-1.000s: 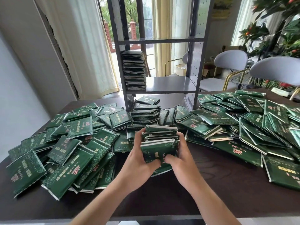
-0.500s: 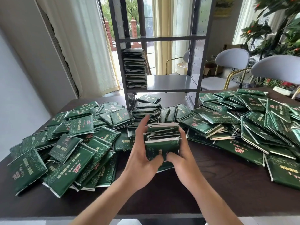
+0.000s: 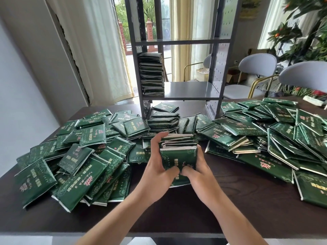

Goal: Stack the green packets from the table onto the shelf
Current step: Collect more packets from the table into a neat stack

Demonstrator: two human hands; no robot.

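Observation:
A small stack of green packets (image 3: 179,153) stands on edge at the middle of the dark table (image 3: 230,200). My left hand (image 3: 157,167) grips its left side, fingers curled over the top. My right hand (image 3: 198,171) grips its right side, thumb on the front packet. Both thumbs meet low on the front. Many more green packets (image 3: 83,156) lie loose over the left of the table, and more green packets (image 3: 276,137) cover the right. A grey metal shelf (image 3: 187,89) stands at the table's back, with a tall pile of packets (image 3: 152,74) on its left end.
A short pile of packets (image 3: 163,120) sits at the shelf's foot. Two grey chairs (image 3: 256,71) stand behind the table on the right, near a plant (image 3: 304,32). Curtains (image 3: 99,50) hang at the back left. Bare tabletop lies between me and the held stack.
Both hands have kept hold of the stack at the table's middle. The thumbs have drawn closer together on the front packet. The view has shifted slightly.

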